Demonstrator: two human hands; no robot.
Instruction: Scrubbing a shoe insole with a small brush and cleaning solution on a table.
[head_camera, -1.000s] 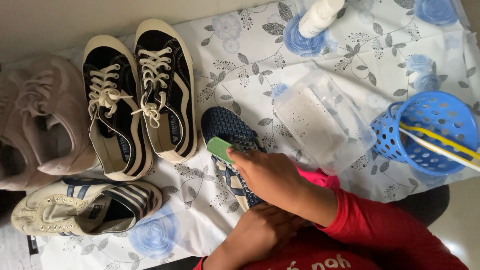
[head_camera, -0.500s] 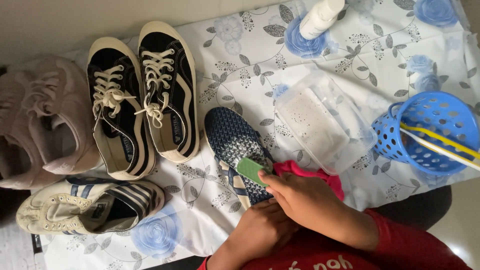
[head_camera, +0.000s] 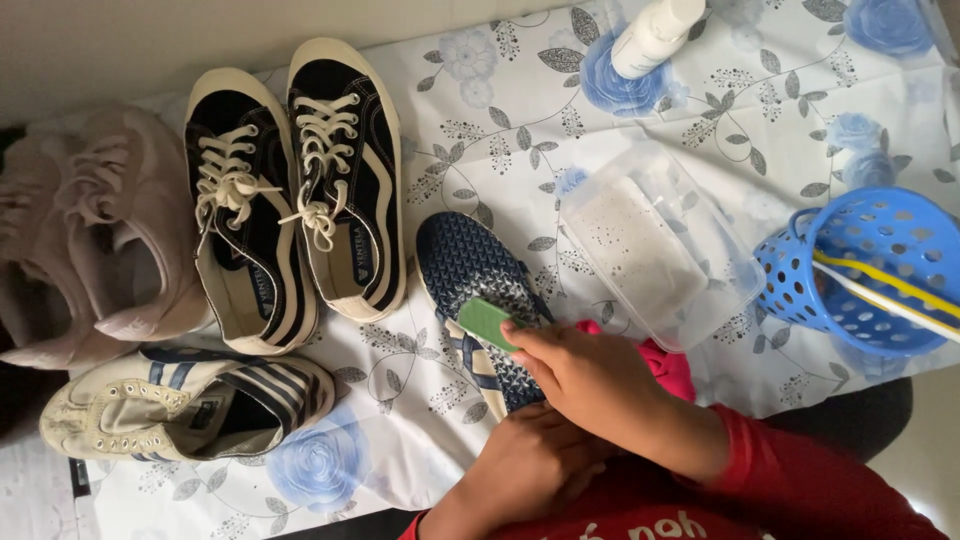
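Your right hand (head_camera: 590, 375) is gripping a green sponge (head_camera: 485, 322), pressing it on the blue shoe (head_camera: 468, 268). Your left hand (head_camera: 525, 462) is clasping that shoe's heel end on the floral cloth (head_camera: 500, 110), beside the clear tub (head_camera: 655, 245).

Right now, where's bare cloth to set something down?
Free: cloth between black sneakers and bottle; top right, above the blue basket; bottom centre, beside the striped shoe. Crowded: the left with its shoes, and around the navy shoe, where right hand holds a green block and left hand steadies it, beside the clear tub.
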